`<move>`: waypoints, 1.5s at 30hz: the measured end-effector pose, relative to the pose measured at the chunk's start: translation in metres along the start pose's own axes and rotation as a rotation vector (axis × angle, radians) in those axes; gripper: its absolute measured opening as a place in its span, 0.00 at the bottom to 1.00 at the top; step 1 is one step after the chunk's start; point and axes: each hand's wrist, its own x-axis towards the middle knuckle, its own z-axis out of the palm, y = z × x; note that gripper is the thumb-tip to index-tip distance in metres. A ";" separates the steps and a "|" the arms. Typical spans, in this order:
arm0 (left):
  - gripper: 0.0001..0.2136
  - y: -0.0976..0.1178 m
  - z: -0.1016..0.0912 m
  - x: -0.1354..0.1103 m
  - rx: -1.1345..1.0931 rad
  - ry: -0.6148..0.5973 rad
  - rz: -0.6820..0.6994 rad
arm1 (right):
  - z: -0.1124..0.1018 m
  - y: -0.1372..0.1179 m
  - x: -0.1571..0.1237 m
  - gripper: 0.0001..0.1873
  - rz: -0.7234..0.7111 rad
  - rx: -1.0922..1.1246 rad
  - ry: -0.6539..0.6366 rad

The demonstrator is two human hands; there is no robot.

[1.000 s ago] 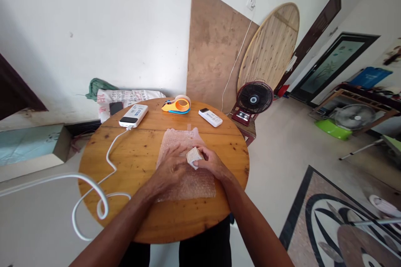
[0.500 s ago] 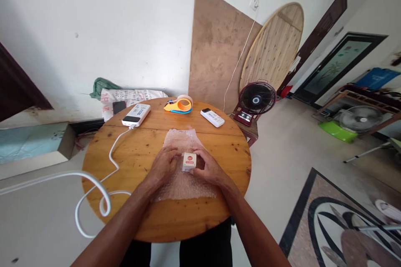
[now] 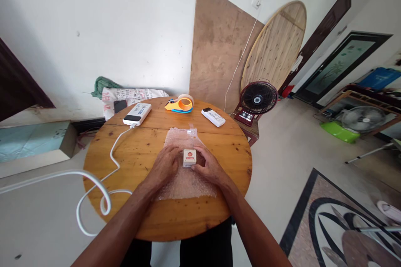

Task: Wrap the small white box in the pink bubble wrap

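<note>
A small white box with a red print on top rests on a sheet of bubble wrap on the round wooden table. My right hand curves around the box's right side, thumb at its near corner and fingers at its far edge. On the left, my left hand lies on the bubble wrap with its fingers stretched toward the box. Whether those fingertips touch the box is hard to make out. The wrap's far end shows a shiny strip of clear tape.
An orange tape dispenser stands at the table's far edge. To its left lies a white power bank with a white cable; another white power bank lies right. A dark red fan stands on a stool beyond.
The small box has shifted slightly away from me on the bubble wrap, with my right hand around it. My left hand stays in nearly the same place. The view has tilted a little.
</note>
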 end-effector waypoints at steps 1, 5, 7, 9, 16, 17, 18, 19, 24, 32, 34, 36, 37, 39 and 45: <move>0.20 0.000 0.000 0.000 -0.002 0.002 0.005 | 0.000 0.000 0.000 0.33 0.000 0.002 0.002; 0.20 -0.001 0.000 0.000 0.003 0.000 0.011 | 0.001 0.001 0.000 0.31 0.007 0.001 0.015; 0.20 -0.002 0.001 -0.001 0.003 -0.011 0.010 | 0.001 0.001 0.000 0.31 0.012 -0.001 0.023; 0.21 -0.004 0.002 -0.001 0.007 -0.020 -0.003 | 0.001 0.001 0.000 0.30 0.014 0.004 0.023; 0.23 0.011 -0.005 0.001 0.100 0.019 -0.064 | 0.001 0.002 0.000 0.31 0.020 0.015 0.010; 0.23 0.018 -0.011 -0.001 0.123 0.022 -0.044 | 0.001 0.002 0.000 0.31 0.022 0.024 0.006; 0.22 0.026 -0.019 -0.005 0.141 0.006 -0.003 | 0.001 0.003 0.000 0.31 0.027 0.042 0.002; 0.20 0.035 -0.027 -0.010 0.156 -0.028 0.050 | 0.001 0.004 0.000 0.32 0.036 0.068 0.001; 0.13 0.068 -0.054 -0.053 0.288 -0.237 0.164 | 0.001 0.009 -0.001 0.31 0.105 0.226 -0.003; 0.09 0.063 -0.036 -0.076 0.393 -0.420 0.103 | -0.004 0.000 -0.002 0.33 0.137 0.452 -0.053; 0.09 0.061 -0.032 -0.072 0.422 -0.426 0.111 | -0.007 -0.004 -0.002 0.34 0.146 0.469 -0.055; 0.09 0.061 -0.029 -0.069 0.462 -0.403 0.142 | -0.009 -0.006 -0.002 0.34 0.154 0.460 -0.055; 0.10 0.061 -0.028 -0.069 0.479 -0.390 0.156 | -0.010 -0.007 -0.002 0.33 0.159 0.457 -0.054; 0.10 0.061 -0.026 -0.068 0.496 -0.359 0.166 | -0.011 -0.008 -0.002 0.32 0.169 0.464 -0.048; 0.08 0.062 -0.037 -0.058 0.380 -0.239 0.061 | -0.025 -0.016 -0.005 0.23 0.199 0.513 0.024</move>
